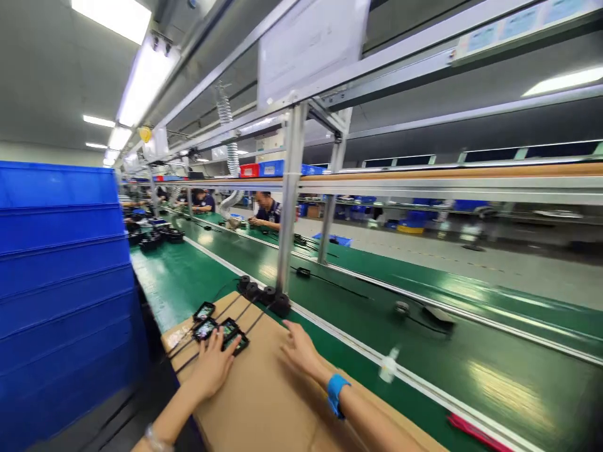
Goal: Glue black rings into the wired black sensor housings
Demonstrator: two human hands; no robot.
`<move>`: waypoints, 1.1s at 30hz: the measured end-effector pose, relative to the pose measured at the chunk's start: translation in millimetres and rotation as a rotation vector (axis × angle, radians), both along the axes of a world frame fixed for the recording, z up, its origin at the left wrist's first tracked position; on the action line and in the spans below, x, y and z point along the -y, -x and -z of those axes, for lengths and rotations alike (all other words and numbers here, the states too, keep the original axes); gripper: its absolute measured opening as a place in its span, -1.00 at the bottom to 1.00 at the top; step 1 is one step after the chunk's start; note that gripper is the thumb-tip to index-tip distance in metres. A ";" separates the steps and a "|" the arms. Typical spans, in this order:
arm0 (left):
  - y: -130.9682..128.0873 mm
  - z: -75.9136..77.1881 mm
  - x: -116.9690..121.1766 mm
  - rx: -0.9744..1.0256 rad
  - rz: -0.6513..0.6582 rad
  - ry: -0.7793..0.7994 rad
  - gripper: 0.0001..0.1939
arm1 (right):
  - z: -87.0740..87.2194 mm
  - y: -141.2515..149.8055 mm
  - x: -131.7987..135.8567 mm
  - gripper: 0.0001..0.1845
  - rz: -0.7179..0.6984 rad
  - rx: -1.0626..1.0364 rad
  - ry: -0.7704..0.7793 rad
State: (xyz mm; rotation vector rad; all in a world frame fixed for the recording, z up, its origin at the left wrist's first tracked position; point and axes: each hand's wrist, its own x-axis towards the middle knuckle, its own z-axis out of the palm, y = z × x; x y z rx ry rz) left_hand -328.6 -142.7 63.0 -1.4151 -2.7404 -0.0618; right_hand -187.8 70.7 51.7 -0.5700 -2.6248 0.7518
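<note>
My left hand (pixel 214 366) has its fingers spread at the near edge of several small open black housings (pixel 205 329), which show circuit boards inside. Its fingertips overlap the closest housings; whether they press on them I cannot tell. Black cables (pixel 255 321) run from the housings across a brown cardboard sheet (pixel 264 402). Behind them stand several round black parts (pixel 268 294) in a row. My right hand (pixel 301 349), with a blue wristband (pixel 336 395), is over the cardboard, fingers stretched out and holding nothing, just short of the round parts.
Tall stacked blue bins (pixel 61 282) stand at the left. A metal post (pixel 288 207) rises beyond the cardboard. On the green conveyor (pixel 348 314) lie a cabled part (pixel 304 272) and a dark flat piece (pixel 438 317). A white bottle (pixel 389 365) stands to the right; co-workers (pixel 267 212) sit farther off.
</note>
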 end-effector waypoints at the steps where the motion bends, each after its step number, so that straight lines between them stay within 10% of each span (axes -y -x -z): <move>1: -1.1 1.9 0.0 -0.017 0.006 -0.001 -0.44 | 0.2 -25.7 13.5 -0.42 -0.033 -0.002 -0.007; 4: -2.5 18.8 -3.1 -0.183 -0.015 -0.130 -0.45 | -4.0 -111.2 48.6 -0.39 -0.105 0.026 -0.042; 9: -22.6 49.1 -48.4 -0.174 0.379 -0.446 -0.44 | -23.7 -267.8 53.6 -0.52 0.171 0.154 -0.135; 14: -142.5 16.8 -89.6 0.059 0.932 -0.462 -0.34 | -43.1 -448.3 5.9 -0.70 0.793 0.299 -0.237; 21: -304.6 -11.0 -113.9 0.344 1.247 -0.301 -0.43 | -60.5 -660.8 -36.7 -0.68 1.520 0.545 -0.222; 26: -363.0 -15.7 -122.1 0.494 1.279 -0.089 -0.43 | -50.4 -735.9 -53.6 -0.62 1.814 0.607 -0.154; 33: -397.7 -35.8 -120.6 0.678 1.207 0.096 -0.44 | -35.8 -753.7 -60.4 -0.65 1.728 0.429 -0.187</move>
